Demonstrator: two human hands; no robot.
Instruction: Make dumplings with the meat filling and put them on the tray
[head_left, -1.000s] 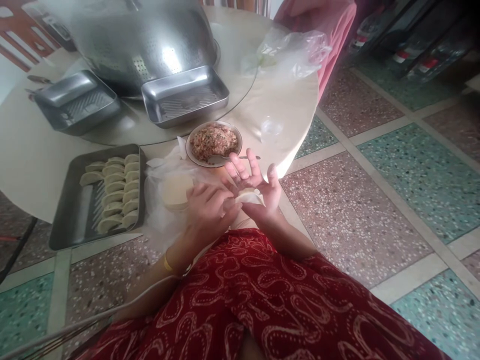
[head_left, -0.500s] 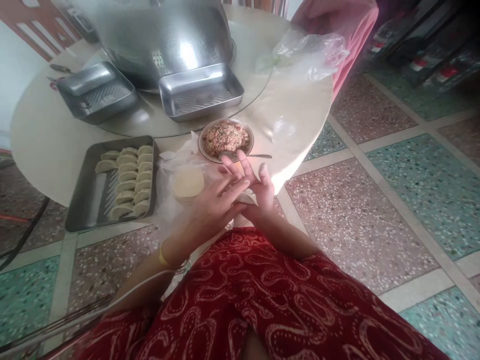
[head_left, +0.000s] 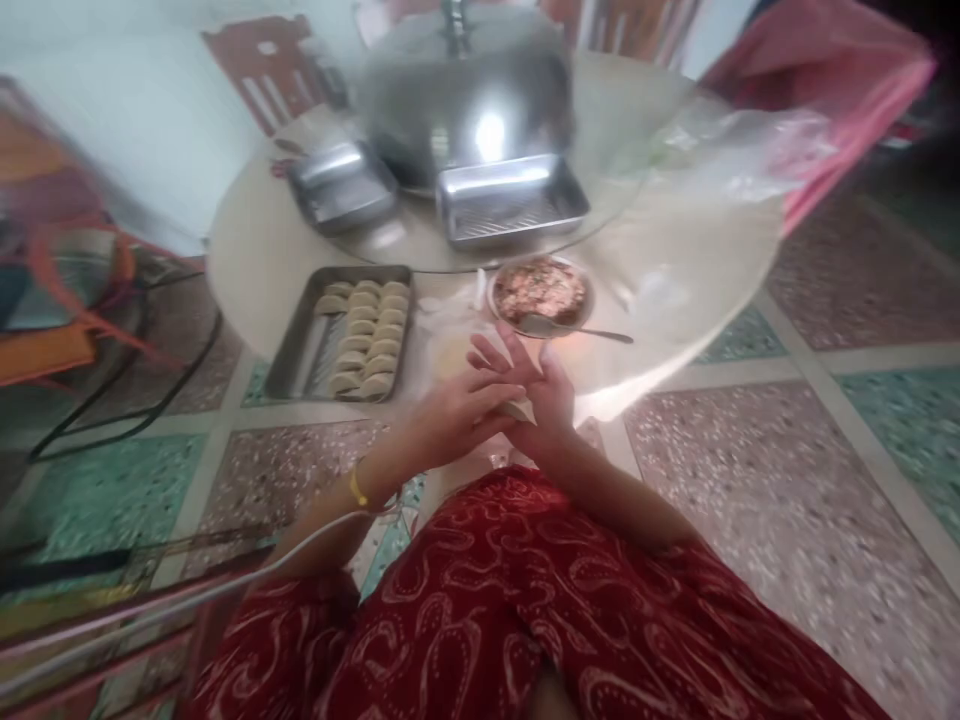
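Centre frame, at the table edge (head_left: 637,385), our left hand (head_left: 457,405) and right hand (head_left: 544,395) pinch a dumpling wrapper (head_left: 520,408) between them. Open floor lies right; above sit the filling bowl (head_left: 541,290) and spoon (head_left: 577,328), with a tray of dumplings (head_left: 345,330) left.

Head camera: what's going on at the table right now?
A seated person presses a dumpling wrapper between the left hand and right hand at the edge of a round table. Just beyond sits a bowl of filling with a spoon. To the left, a metal tray holds rows of finished dumplings.
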